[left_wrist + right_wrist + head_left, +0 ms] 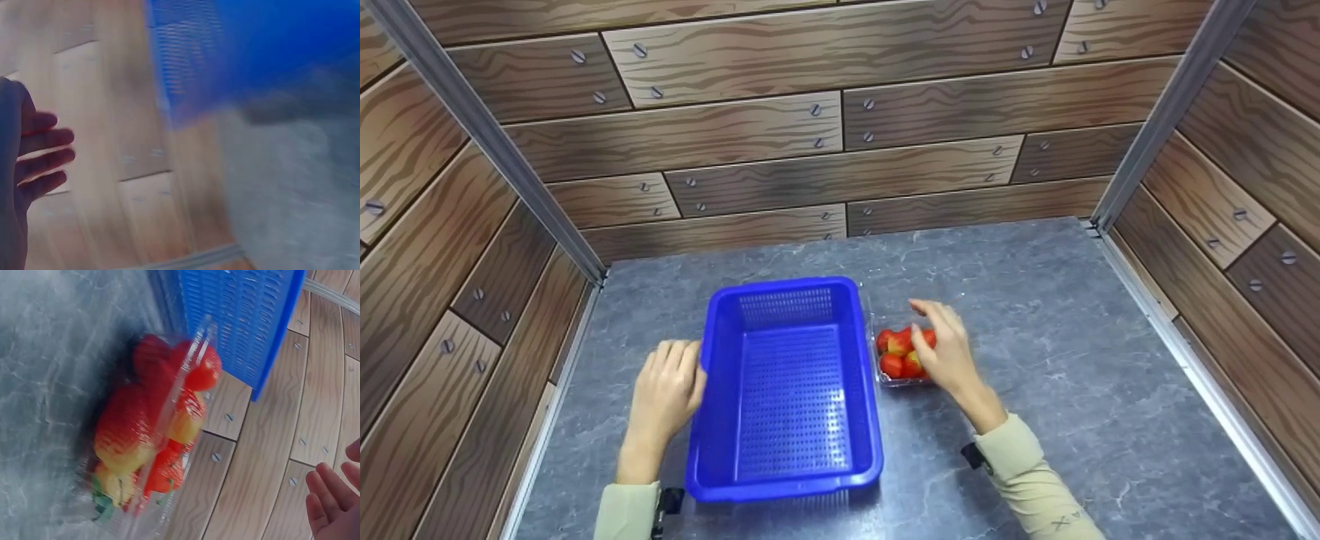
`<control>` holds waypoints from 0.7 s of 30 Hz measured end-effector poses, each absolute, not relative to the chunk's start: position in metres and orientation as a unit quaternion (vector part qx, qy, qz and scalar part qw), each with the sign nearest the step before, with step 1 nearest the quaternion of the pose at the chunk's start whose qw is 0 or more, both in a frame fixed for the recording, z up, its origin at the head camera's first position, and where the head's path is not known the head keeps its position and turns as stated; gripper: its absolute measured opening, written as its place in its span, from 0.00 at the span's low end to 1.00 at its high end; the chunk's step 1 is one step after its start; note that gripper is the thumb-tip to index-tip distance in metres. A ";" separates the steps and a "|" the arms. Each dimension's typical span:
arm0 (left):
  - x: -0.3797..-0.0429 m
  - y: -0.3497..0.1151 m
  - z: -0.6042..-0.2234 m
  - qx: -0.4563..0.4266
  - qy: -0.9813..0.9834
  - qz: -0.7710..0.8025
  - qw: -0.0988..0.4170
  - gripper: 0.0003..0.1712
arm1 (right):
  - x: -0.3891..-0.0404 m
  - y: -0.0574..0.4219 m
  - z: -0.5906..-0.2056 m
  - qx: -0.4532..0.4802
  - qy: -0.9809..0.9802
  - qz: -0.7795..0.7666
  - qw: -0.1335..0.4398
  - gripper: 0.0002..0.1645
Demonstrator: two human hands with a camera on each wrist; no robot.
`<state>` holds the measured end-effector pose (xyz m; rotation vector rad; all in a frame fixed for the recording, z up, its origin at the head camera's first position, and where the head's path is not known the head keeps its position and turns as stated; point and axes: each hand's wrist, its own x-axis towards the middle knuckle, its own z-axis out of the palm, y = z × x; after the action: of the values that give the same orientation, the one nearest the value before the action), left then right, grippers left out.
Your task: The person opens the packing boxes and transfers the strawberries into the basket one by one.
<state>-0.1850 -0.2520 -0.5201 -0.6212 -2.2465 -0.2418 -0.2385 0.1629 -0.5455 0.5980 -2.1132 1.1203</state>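
Observation:
A blue perforated plastic basket (784, 491) with nothing in it sits on the grey table. By its left rim is my left hand (664, 386); the left wrist view shows this hand (45, 149) with loosely extended fingers and nothing in them. Right of the basket lies a clear plastic container (906, 382) of red and yellow fruit-like pieces (124, 422), some with green leafy ends; their exact kind is unclear. Above its right side hovers my right hand (946, 352), fingers and thumb spread apart, partly hiding the pieces. In the right wrist view that hand (334, 500) holds nothing.
Wood-patterned walls (750, 157) enclose the table (1057, 322) at the back and both sides. Metal rails (1170, 330) run along the side edges. The container stands close against the basket's right side.

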 end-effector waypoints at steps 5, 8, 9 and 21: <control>-0.184 -0.267 -0.559 -0.222 -0.909 -0.068 0.345 0.17 | -0.236 0.162 -0.573 0.260 -0.834 0.387 0.294 0.24; -0.181 -0.271 -0.572 -0.220 -0.923 -0.062 0.310 0.20 | -0.233 0.162 -0.591 0.275 -0.848 0.359 0.277 0.23; -0.180 -0.272 -0.575 -0.220 -0.927 -0.062 0.298 0.21 | -0.232 0.162 -0.596 0.277 -0.852 0.352 0.272 0.22; -0.169 -0.264 -0.572 -0.147 -0.973 -0.088 0.158 0.18 | -0.231 0.159 -0.605 0.232 -0.905 0.319 0.157 0.21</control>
<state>-0.1695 -0.2635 -0.5716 -0.4192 -2.7820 -0.2516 -0.2314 0.1586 -0.6048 0.6648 -2.5897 0.9136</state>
